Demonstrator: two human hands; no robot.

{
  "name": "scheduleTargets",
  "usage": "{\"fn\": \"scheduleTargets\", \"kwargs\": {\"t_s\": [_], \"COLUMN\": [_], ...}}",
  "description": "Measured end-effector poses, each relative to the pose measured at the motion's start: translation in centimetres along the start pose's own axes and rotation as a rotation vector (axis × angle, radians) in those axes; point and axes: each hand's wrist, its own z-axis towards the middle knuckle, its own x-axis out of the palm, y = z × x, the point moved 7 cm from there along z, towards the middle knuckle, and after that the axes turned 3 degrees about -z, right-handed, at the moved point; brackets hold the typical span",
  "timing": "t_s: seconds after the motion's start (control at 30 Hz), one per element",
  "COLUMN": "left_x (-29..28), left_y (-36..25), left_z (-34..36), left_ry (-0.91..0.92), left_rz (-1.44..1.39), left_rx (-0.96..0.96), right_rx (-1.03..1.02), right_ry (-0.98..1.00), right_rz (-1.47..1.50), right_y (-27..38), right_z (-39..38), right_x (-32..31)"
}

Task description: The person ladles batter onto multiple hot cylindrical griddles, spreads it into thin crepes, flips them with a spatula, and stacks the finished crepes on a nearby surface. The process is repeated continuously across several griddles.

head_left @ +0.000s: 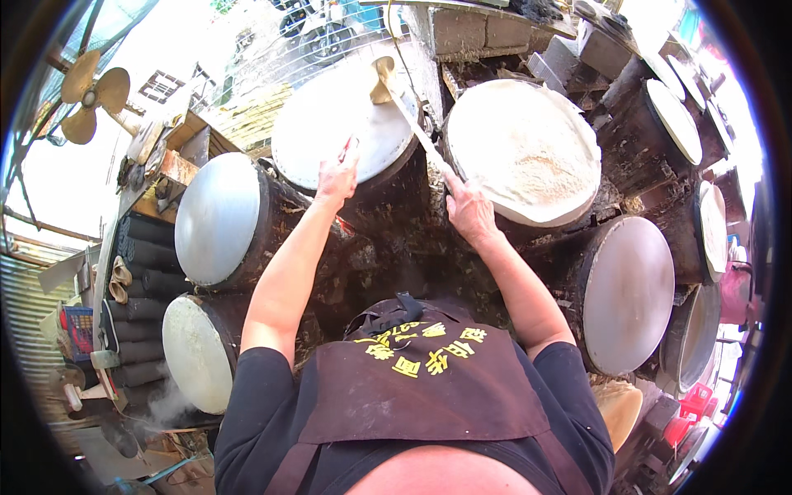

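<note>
My right hand (pixel 472 209) is wrapped round the pale stick handle of a long-handled ladle (pixel 419 132). Its brownish head lies over the far right part of a round white drum top (pixel 318 124). Along the near edge of that top is my left hand (pixel 337 178), its fingers drawn together. What they hold, if anything, is too small to make out. Just right of the ladle stands another drum, topped by a pale cloth (pixel 503 124) with a crumbly, cream-coloured heap (pixel 549 177) on it.
Dark drums with round pale lids surround me, including a left lid (pixel 218 219), a lower-left lid (pixel 196 355) with steam beside it, and a right lid (pixel 629 295). A fan (pixel 92 95) stands at the upper left. Blocks and boards (pixel 487 33) are stacked at the back.
</note>
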Motion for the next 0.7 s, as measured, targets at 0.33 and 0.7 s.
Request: {"fn": "scheduleTargets", "kwargs": {"t_s": [0.33, 0.7], "left_x": [-14.1, -16.4], "left_y": [-15.1, -5.6], "left_z": [2.1, -13.1], "left_ry": [-0.452, 0.469], "left_rz": [0.604, -0.969], "left_rx": [1.004, -0.126], "right_rx": [0.073, 0.14], "right_ry": [0.031, -0.066], "right_rz": [0.186, 0.423], "right_y": [2.1, 6.4], "right_z": [1.0, 6.7], "right_x": [4.3, 8.4]}}
